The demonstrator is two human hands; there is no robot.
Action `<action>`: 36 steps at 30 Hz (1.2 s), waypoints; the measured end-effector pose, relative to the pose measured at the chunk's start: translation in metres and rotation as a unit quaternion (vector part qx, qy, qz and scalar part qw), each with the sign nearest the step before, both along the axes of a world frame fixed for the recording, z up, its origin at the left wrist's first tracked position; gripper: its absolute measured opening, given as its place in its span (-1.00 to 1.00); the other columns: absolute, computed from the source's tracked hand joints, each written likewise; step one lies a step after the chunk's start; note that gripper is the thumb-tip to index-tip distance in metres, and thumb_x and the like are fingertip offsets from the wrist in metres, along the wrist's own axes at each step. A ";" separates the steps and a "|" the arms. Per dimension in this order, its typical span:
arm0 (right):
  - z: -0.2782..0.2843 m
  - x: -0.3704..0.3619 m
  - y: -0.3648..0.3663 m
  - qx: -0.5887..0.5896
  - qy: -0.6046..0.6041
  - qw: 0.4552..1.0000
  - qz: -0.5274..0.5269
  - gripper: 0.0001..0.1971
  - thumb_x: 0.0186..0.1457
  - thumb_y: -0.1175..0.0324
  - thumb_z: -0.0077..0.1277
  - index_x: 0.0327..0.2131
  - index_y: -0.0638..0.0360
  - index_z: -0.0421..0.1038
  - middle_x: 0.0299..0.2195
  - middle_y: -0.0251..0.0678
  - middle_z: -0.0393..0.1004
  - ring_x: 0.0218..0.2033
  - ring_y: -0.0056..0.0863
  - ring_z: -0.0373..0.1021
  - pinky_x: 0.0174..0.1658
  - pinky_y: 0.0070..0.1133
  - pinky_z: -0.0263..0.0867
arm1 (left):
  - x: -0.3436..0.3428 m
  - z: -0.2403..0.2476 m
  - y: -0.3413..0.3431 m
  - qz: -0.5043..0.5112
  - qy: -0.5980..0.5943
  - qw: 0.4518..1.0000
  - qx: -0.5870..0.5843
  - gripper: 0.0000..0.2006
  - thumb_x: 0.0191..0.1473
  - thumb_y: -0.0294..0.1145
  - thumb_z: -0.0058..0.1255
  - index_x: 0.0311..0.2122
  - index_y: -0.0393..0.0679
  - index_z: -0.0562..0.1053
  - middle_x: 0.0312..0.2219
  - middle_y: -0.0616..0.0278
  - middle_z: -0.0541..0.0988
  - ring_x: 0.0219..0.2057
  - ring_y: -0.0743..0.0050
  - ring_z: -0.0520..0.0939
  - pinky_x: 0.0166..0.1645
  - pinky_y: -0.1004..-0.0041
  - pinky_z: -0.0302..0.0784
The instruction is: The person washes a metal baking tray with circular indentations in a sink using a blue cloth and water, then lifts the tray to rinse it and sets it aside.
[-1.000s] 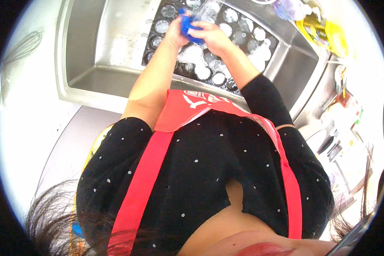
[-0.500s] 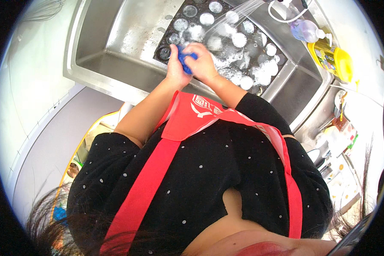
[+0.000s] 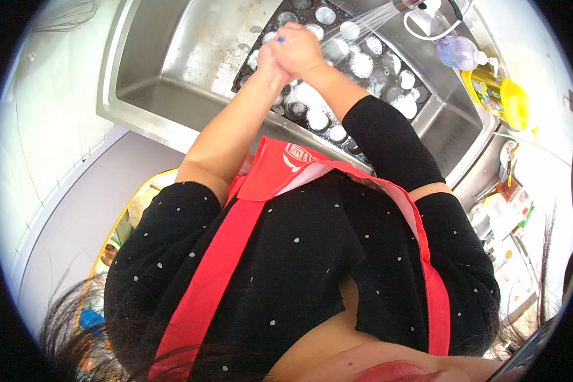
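Observation:
My hands are pressed together over the black tray [image 3: 379, 81], which has rows of round hollows and lies in the steel sink [image 3: 191, 105]. My right hand [image 3: 301, 52] wraps over my left hand [image 3: 272, 69], with a blue cloth [image 3: 281, 39] squeezed between them. Only a small blue spot shows; the fingers hide the rest. Water sprays from the tap head [image 3: 403, 4] onto the tray beside my right hand. White suds fill many of the hollows.
At the sink's right rim stand a clear pump bottle [image 3: 457, 52] with purplish liquid and a yellow container [image 3: 512, 102]. A white hose [image 3: 420, 35] loops near the tap. A wire whisk [image 3: 70, 16] lies at the far left.
Both hands have moved farther away over the tray and closed more tightly around the blue cloth, hiding most of it. More suds-filled hollows now show on the tray's near side.

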State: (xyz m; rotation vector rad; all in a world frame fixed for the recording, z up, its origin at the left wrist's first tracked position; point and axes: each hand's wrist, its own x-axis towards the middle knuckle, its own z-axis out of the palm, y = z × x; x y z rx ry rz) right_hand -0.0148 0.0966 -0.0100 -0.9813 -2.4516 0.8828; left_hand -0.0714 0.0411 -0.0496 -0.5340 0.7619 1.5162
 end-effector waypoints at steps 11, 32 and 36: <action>-0.057 0.071 0.023 -0.456 0.179 0.802 -0.343 -0.70 -0.19 0.20 0.11 -0.36 0.16 0.43 -0.40 -0.24 0.46 -0.35 -0.32 0.38 -0.25 -0.52 0.27 | 0.024 -0.025 0.051 -0.254 0.091 0.955 -0.120 -0.65 0.07 -0.09 -0.27 -0.21 -0.15 0.35 -0.31 0.15 0.49 -0.28 0.26 0.52 -0.16 0.22 0.42; -0.008 0.091 0.053 -0.548 0.298 0.724 -0.294 -0.78 -0.17 0.62 -0.02 -0.33 0.34 0.34 -0.45 -0.26 0.44 -0.44 -0.42 0.39 -0.33 -0.56 0.32 | 0.019 -0.028 0.045 -0.233 0.235 0.940 -0.080 -0.44 -0.04 -0.10 0.04 0.01 -0.24 0.27 0.00 0.03 0.32 0.02 0.30 0.30 0.10 0.36 0.09; -0.020 0.099 0.056 -0.430 0.249 0.798 -0.341 -0.85 -0.17 0.61 0.00 -0.41 0.30 0.35 -0.51 -0.30 0.43 -0.48 -0.46 0.38 -0.34 -0.57 0.32 | 0.021 -0.005 0.047 -0.227 0.331 0.916 -0.001 -0.64 -0.02 -0.23 0.04 -0.15 -0.22 0.39 -0.24 0.20 0.49 -0.18 0.45 0.43 -0.02 0.44 0.23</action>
